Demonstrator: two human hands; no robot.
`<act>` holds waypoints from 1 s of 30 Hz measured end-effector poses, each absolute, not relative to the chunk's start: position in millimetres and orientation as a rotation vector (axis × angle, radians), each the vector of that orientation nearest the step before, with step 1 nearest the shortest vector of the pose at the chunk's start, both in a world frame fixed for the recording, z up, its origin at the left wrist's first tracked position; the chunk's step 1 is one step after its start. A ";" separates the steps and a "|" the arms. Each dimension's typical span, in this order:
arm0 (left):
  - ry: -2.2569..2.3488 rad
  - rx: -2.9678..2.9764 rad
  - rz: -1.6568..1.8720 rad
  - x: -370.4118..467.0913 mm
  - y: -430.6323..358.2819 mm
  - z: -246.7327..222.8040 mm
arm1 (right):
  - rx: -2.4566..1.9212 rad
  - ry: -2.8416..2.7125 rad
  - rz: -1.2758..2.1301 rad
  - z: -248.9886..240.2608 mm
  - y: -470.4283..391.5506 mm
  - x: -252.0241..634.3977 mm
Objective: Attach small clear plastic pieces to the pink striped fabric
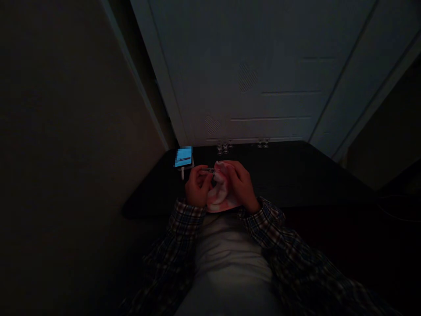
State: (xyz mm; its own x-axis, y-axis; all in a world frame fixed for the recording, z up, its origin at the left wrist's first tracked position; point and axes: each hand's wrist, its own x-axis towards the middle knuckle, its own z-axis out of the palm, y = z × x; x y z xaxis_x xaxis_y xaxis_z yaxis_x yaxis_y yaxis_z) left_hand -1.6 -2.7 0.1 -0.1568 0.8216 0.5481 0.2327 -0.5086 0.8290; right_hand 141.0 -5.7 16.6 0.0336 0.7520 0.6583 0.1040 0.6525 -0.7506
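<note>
My left hand (198, 186) is closed on a small clear, glass-like object (208, 170), whose shape is hard to make out in the dim light. Fingers of my right hand (242, 184) are wrapped round a pink and white cloth (219, 193), which hangs between both hands near the table's front edge. The cloth's upper part touches the right end of the clear object.
On the dark table (296, 175), a lit phone or small screen (183, 156) stands at the back left with a white cable. Small clear glass pieces (225, 146) and two more (263, 142) are at the back edge, before a pale panel (230, 52) with heart patterns.
</note>
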 end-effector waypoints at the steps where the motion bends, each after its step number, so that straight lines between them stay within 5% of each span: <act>1: 1.199 1.653 1.719 -1.7 -2.4 -0.4 | -0.756 -1.477 0.579 17.1 -6.0 141.2; 30: 1.173 1.571 1.644 -1.8 1.6 -1.7 | -0.853 -1.435 0.645 9.2 0.1 148.8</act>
